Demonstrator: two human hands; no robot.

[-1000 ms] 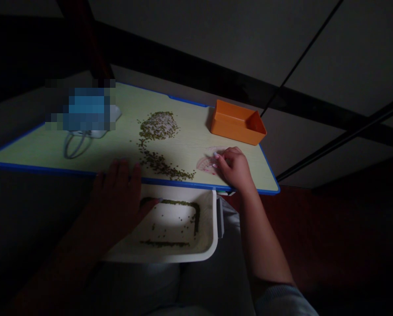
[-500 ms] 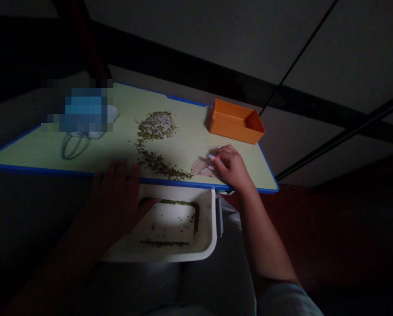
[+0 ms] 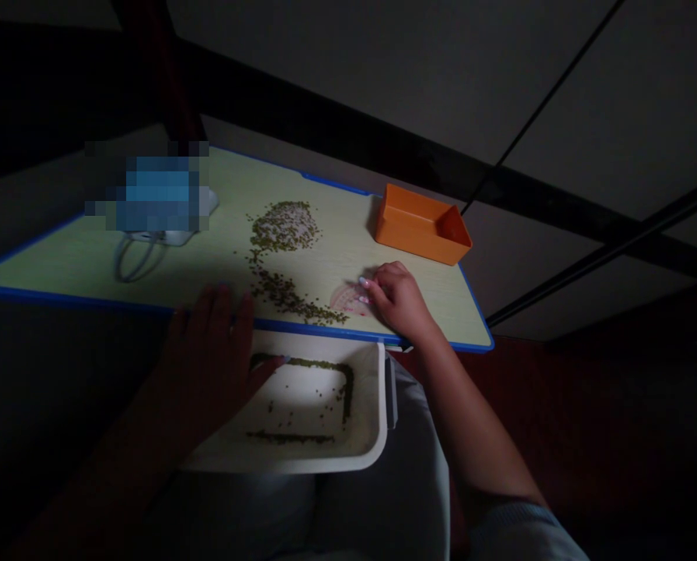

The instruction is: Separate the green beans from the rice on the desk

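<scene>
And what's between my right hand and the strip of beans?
A clear, pink-marked protractor, partly hidden by your right hand, lies between it and the strip of green beans, as the head view shows.

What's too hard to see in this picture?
In the head view:
- Blue thing: blurred into blocks.
- White tub's left end: behind the shadowy left hand.
- Part of the clear protractor, and how it's gripped: under the right hand.
- Orange box's near floor: behind its front wall.
</scene>
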